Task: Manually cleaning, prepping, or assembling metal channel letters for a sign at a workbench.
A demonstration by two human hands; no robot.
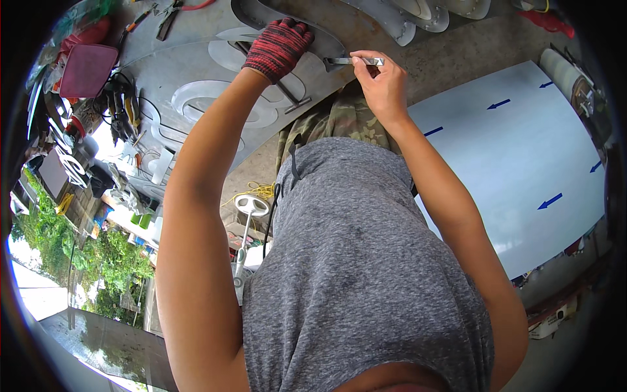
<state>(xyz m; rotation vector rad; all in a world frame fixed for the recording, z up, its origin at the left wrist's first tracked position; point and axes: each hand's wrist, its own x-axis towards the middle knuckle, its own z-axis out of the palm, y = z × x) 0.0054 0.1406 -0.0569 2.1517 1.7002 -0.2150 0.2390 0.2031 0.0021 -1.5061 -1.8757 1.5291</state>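
My left hand (279, 49), in a red-and-black knit glove, lies palm down with fingers curled over a curved grey metal strip (330, 40) standing on edge. A dark T-ended metal rod (290, 98) sticks out from beneath that hand; whether the fingers also touch it is hidden. Bare, my right hand (384, 85) pinches a slim, flat silver tool (346, 61) between thumb and fingers. Its darker far end meets or nearly meets the strip's right end. Flat metal letter-like shapes (196, 98) lie on the grey metal work surface (150, 62) around my left hand.
Pliers (121, 108) and a maroon tray (88, 70) sit at the left. More curved metal pieces (385, 23) lie at the far side. To my right is a large pale sheet (509, 163) with blue arrows. A white stand (251, 208) and yellow cord (261, 189) are beside my left arm.
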